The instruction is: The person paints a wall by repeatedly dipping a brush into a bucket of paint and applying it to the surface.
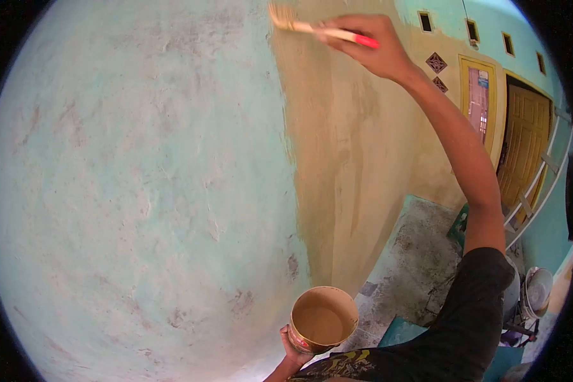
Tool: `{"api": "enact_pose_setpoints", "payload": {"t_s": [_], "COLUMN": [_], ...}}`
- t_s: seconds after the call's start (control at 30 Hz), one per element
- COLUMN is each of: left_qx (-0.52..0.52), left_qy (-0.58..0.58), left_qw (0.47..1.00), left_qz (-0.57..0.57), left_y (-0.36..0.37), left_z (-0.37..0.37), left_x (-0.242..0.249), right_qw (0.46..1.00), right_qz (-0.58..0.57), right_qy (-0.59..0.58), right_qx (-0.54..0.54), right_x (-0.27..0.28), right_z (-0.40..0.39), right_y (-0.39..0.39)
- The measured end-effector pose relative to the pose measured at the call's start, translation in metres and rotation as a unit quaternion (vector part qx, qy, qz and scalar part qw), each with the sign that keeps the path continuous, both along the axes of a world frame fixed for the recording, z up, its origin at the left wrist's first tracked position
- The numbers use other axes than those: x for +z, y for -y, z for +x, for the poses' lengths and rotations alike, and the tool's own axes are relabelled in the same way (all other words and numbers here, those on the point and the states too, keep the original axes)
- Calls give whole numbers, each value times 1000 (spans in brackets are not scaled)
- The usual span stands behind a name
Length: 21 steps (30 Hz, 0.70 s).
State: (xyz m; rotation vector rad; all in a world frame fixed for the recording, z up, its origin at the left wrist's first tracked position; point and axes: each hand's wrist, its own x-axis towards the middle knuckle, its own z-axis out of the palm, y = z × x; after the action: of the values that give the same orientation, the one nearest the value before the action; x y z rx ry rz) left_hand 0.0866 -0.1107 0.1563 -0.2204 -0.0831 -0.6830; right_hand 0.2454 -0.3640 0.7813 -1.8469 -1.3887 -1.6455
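High up, my right hand (pixel 372 44) grips a paintbrush (pixel 340 34) by its pale handle with a red end. The bristles (pixel 282 15) point left and lie at the border between tan paint and the light turquoise wall (pixel 153 159). Low in the view, my left hand (pixel 293 347) is wrapped round the side of a small paint bucket (pixel 299 340). Tan liquid paint (pixel 321 323) shows inside it. The tan painted strip (pixel 321 159) looks wet and darker near its left edge.
To the right are a yellow door (pixel 525 137), a window (pixel 479 102) and a metal ladder (pixel 544 172). White buckets (pixel 539 290) stand at the lower right. The tiled floor (pixel 420 248) is stained and dusty beside the wall.
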Motion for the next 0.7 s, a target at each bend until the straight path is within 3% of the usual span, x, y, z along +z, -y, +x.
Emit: {"api": "enact_pose_setpoints", "payload": {"t_s": [0.07,0.13,0.2,0.23,0.27,0.3,0.37,0.4,0.47,0.5,0.53,0.57,0.6,0.67,0.7], "left_qx": [-10,93,-20,-42,-68,-58,21,90,97,33,37,41,111,170,166], "left_qy": [-2,-11,-14,-25,-35,-52,-54,-37,-30,-39,-36,-34,-20,-3,-6], "left_qw": [999,956,1000,995,985,986,997,966,970,999,998,998,965,892,899], "left_qz": [-37,276,-9,-83,-152,-148,51,240,221,19,23,28,236,418,405], "left_y": [1,2,3,5,7,8,6,9,10,2,1,-1,5,12,11], "left_z": [3,-3,0,2,3,7,3,-6,-5,0,-2,-3,-9,-9,-8], "left_x": [-6,6,10,7,4,1,0,19,17,-7,-7,-7,19,32,27], "right_qw": [988,967,987,987,990,992,992,990,979,967,949,951,954,963,972], "right_qz": [-74,-77,61,126,116,105,89,80,45,24,6,-9,-23,-44,-16], "right_qy": [-129,-230,-123,-66,-60,-52,-68,-89,-177,-245,-312,-306,-298,-265,-234], "right_qx": [48,79,80,78,61,46,55,79,88,71,52,38,21,14,26], "right_x": [-2,24,41,48,52,53,34,12,11,21,28,36,50,75,81], "right_z": [-9,2,-14,-19,-9,7,24,21,12,0,-9,-11,-10,0,3], "right_y": [14,53,33,23,21,18,12,6,8,25,35,38,43,45,38]}}
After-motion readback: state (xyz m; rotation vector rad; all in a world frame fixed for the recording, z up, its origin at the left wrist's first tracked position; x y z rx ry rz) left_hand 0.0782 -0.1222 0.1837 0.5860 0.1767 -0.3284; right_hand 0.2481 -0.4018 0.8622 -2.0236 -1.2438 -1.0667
